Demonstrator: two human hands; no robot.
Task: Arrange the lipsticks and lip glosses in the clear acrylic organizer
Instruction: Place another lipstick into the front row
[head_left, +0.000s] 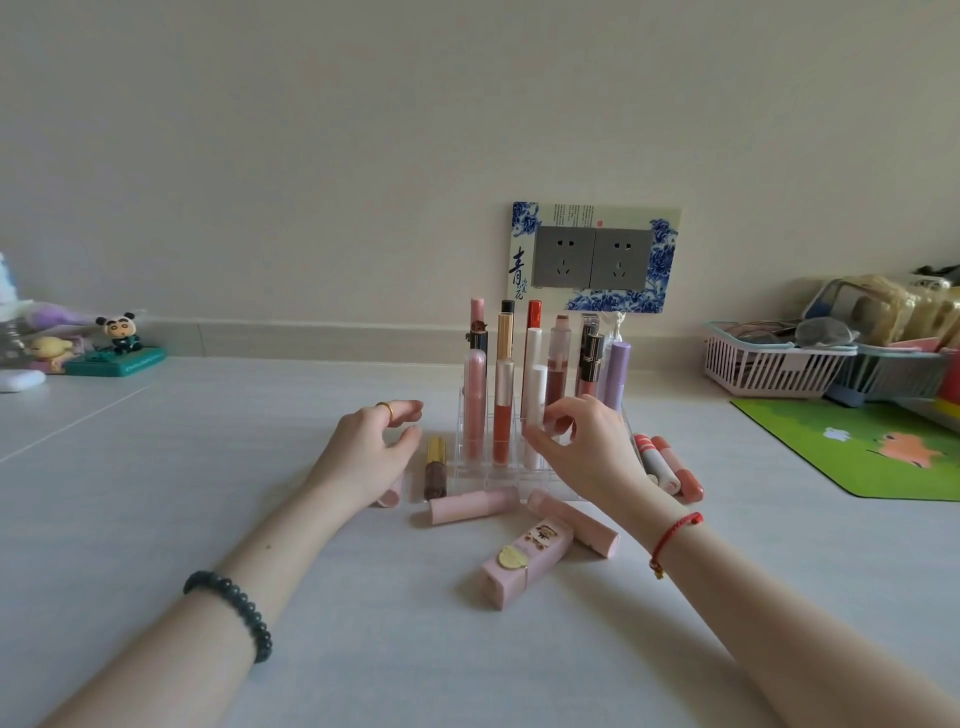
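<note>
The right hand (576, 441) pinches the white tube (537, 387); better lower it straight into its organizer (483, 475) slot (left hand (371, 447) is loose, empty)

One clear organizer (467, 475) holds at least ten upright tubes (503, 410); they crowd too closely for an exact count. On the tabletop (208, 467) lie three plain pink tubes (470, 506), one gold-capped gloss (435, 467), one square pink lipstick (524, 564) and at least two coral tubes (680, 475). Two sockets (566, 257), two baskets (769, 364), one green mat (857, 447) and two small figurines (122, 332) complete the count.
</note>
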